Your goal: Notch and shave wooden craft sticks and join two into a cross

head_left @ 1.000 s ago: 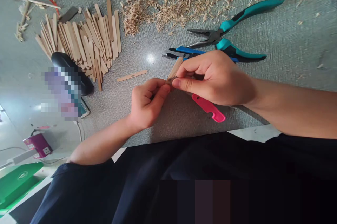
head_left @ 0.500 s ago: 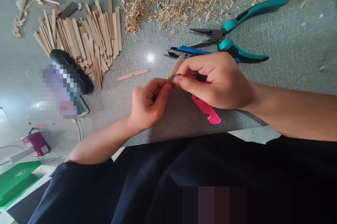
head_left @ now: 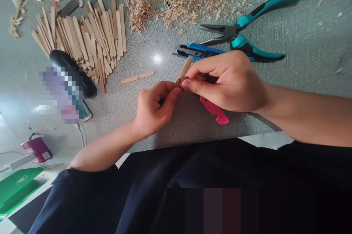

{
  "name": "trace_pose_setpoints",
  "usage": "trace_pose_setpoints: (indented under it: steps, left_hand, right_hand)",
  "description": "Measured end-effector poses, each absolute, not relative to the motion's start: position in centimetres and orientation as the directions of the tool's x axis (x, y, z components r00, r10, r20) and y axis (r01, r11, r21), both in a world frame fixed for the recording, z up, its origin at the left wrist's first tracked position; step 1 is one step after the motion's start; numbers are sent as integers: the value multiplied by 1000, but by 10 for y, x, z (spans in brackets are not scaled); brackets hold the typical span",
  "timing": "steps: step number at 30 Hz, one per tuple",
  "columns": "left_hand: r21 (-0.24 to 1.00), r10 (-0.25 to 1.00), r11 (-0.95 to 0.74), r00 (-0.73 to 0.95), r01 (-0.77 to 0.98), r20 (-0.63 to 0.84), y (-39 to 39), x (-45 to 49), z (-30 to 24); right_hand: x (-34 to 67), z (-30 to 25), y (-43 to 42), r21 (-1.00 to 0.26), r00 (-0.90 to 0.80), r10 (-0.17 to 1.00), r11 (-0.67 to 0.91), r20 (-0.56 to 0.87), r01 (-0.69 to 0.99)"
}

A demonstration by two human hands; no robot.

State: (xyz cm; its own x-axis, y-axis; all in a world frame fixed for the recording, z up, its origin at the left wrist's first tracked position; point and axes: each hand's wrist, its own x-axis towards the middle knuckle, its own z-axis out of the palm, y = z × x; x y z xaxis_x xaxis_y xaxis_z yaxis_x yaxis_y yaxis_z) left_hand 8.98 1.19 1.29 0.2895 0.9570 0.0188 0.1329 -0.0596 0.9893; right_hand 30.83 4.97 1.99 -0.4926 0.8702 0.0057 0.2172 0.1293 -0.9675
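My left hand [head_left: 155,107] pinches the lower end of a wooden craft stick [head_left: 185,68] between thumb and forefinger. Close against it, my right hand [head_left: 225,83] is closed on a small dark brown strip [head_left: 182,79], which looks like folded sandpaper and touches the stick. Under and behind my right hand lies a blue utility knife [head_left: 209,51], partly covered. A pink plastic knife-like piece [head_left: 216,111] rests below the same hand. Left of my hands, a single craft stick [head_left: 138,77] with a small dark mark lies flat.
A heap of craft sticks [head_left: 82,41] lies at the left beside a black rounded case [head_left: 73,74] and a phone [head_left: 87,112]. Wood shavings [head_left: 170,1] spread across the back. Teal-handled needle-nose pliers [head_left: 233,33] lie opened at the right. A purple power adapter [head_left: 37,150] is far left.
Both hands stay together at the stick, and the brown strip shifts only slightly along it. The view has moved a little, so the surrounding tools appear slightly displaced.
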Motion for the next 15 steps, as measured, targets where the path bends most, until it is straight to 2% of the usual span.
trace_pose_setpoints:
  steps: [5, 15]
  left_hand:
    - [991, 954, 1, 298, 131, -40, 13, 88, 11]
    - [990, 962, 0, 269, 140, -38, 12, 88, 10]
  right_hand:
    - [310, 17, 50, -968, -497, 868, 139, 17, 209]
    - [307, 20, 50, -979, -449, 894, 92, 1, 181]
